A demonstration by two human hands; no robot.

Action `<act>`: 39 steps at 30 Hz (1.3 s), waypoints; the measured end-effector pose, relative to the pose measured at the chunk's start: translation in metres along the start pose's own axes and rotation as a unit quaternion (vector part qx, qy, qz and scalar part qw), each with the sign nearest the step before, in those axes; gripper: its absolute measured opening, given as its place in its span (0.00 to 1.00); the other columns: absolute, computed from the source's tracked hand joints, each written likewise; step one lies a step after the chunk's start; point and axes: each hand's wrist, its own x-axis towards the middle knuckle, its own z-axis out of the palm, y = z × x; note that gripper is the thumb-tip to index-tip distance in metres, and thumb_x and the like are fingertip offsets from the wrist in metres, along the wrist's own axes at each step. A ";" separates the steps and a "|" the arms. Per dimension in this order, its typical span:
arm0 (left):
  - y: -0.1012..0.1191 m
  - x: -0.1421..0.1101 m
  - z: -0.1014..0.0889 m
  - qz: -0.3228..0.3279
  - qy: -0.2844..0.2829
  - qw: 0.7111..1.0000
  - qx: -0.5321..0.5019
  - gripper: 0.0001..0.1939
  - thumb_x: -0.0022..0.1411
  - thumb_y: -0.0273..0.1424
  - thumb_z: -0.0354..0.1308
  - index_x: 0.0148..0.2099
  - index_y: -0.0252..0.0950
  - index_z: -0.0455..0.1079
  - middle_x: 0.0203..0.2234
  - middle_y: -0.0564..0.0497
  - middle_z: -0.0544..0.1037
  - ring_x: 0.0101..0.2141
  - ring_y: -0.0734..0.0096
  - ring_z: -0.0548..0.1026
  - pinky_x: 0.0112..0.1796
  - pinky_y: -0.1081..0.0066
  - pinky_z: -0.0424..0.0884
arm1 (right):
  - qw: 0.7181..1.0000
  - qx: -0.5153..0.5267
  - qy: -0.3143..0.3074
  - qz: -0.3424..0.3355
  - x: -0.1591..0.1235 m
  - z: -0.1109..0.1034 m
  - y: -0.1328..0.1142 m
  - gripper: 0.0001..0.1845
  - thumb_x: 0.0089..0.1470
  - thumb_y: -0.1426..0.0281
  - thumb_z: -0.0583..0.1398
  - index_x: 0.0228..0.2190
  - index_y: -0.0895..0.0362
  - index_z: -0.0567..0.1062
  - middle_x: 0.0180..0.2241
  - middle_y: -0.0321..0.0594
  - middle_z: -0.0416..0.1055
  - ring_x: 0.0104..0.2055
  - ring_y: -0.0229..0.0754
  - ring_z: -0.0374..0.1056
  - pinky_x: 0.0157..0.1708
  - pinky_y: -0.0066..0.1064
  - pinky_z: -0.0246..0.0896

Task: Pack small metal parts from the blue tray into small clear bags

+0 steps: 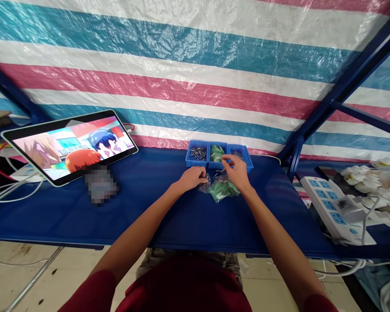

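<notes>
My left hand point(192, 178) is closed at the edge of a small clear plastic bag point(205, 183), fingers curled and thumb pressed in. My right hand point(236, 170) bends over the front of the blue bins, its thumb and fingertips drawn together; anything between them is too small to make out. Just in front lies a pile of green packets point(221, 190) in clear plastic. The left blue bin point(196, 164) contains thin dark metal pieces point(198, 153). Green packets point(216, 151) fill the middle bin. The right bin point(249, 164) is partly hidden by my right hand.
A tablet point(74, 147) playing a cartoon leans at the left, with white cables beside it. A blurred patch point(101, 185) lies before it. A white power strip point(328, 206) and several white plugs point(360, 180) are at the right. Blue frame bars point(315, 117) rise behind the blue table point(188, 221).
</notes>
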 end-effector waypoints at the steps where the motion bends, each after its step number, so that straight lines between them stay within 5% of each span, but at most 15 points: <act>1: 0.001 0.000 0.001 0.002 0.014 1.000 -0.024 0.10 0.53 0.31 0.62 0.28 0.37 0.62 0.23 0.54 0.70 0.28 0.67 0.70 0.30 0.71 0.59 | 1.000 -0.009 0.005 -0.005 -0.003 0.001 0.001 0.13 0.55 0.65 0.56 0.36 0.58 0.77 0.36 0.43 0.75 0.26 0.40 0.67 0.33 0.36 0.65; 4: 0.009 0.001 0.004 0.002 0.098 0.984 -0.152 0.11 0.54 0.32 0.60 0.29 0.37 0.59 0.19 0.58 0.67 0.23 0.72 0.67 0.28 0.73 0.60 | 0.999 -0.022 -0.013 -0.020 -0.011 0.002 0.004 0.15 0.56 0.61 0.57 0.38 0.57 0.77 0.36 0.43 0.74 0.24 0.38 0.64 0.30 0.34 0.64; 7: 0.019 0.003 0.006 0.007 0.175 0.928 -0.329 0.15 0.54 0.37 0.62 0.31 0.37 0.56 0.21 0.57 0.70 0.23 0.74 0.70 0.28 0.73 0.65 | 0.998 -0.009 -0.055 -0.028 -0.016 0.001 0.007 0.18 0.53 0.55 0.60 0.38 0.55 0.78 0.39 0.44 0.73 0.23 0.36 0.62 0.28 0.34 0.63; 12: 0.031 0.002 0.005 0.011 0.180 0.859 -0.480 0.24 0.49 0.39 0.67 0.41 0.38 0.56 0.24 0.56 0.76 0.25 0.70 0.76 0.30 0.70 0.72 | 0.994 0.063 -0.094 -0.002 -0.016 0.000 0.007 0.17 0.53 0.55 0.59 0.29 0.56 0.76 0.28 0.39 0.73 0.24 0.37 0.63 0.26 0.31 0.60; 15: 0.033 0.001 0.005 0.021 0.149 0.865 -0.478 0.24 0.50 0.39 0.67 0.45 0.36 0.61 0.24 0.54 0.76 0.25 0.70 0.77 0.30 0.70 0.73 | 0.989 0.118 -0.084 0.030 -0.016 -0.001 0.005 0.17 0.53 0.55 0.59 0.27 0.57 0.74 0.24 0.37 0.72 0.22 0.36 0.61 0.23 0.29 0.58; 19: 0.032 0.000 0.006 0.026 0.152 0.878 -0.453 0.18 0.52 0.41 0.65 0.38 0.33 0.67 0.23 0.51 0.77 0.26 0.69 0.76 0.30 0.70 0.73 | 0.978 0.173 -0.105 0.039 -0.019 -0.001 0.000 0.18 0.54 0.54 0.58 0.28 0.57 0.73 0.25 0.37 0.73 0.21 0.36 0.62 0.23 0.29 0.58; 26: 0.026 -0.002 0.007 0.039 0.155 0.912 -0.379 0.16 0.58 0.41 0.61 0.41 0.34 0.70 0.27 0.50 0.78 0.29 0.70 0.77 0.34 0.71 0.73 | 0.991 0.131 -0.028 0.014 -0.022 0.005 0.004 0.15 0.52 0.60 0.62 0.39 0.55 0.72 0.31 0.37 0.74 0.20 0.34 0.63 0.22 0.29 0.60; 33: 0.021 -0.002 0.000 0.171 0.168 0.939 -0.246 0.19 0.60 0.38 0.60 0.52 0.37 0.71 0.49 0.42 0.72 0.43 0.65 0.75 0.37 0.72 0.75 | 0.990 0.137 -0.008 -0.024 -0.022 0.003 0.003 0.11 0.57 0.62 0.58 0.34 0.55 0.77 0.29 0.39 0.73 0.22 0.36 0.66 0.25 0.30 0.63; 39: 0.015 0.000 -0.001 0.221 0.241 0.935 -0.135 0.13 0.64 0.37 0.56 0.46 0.36 0.74 0.40 0.45 0.75 0.34 0.72 0.74 0.37 0.70 0.73 | 0.984 0.169 -0.038 -0.049 -0.023 0.005 0.004 0.11 0.56 0.66 0.58 0.38 0.54 0.79 0.35 0.40 0.74 0.24 0.36 0.69 0.26 0.31 0.66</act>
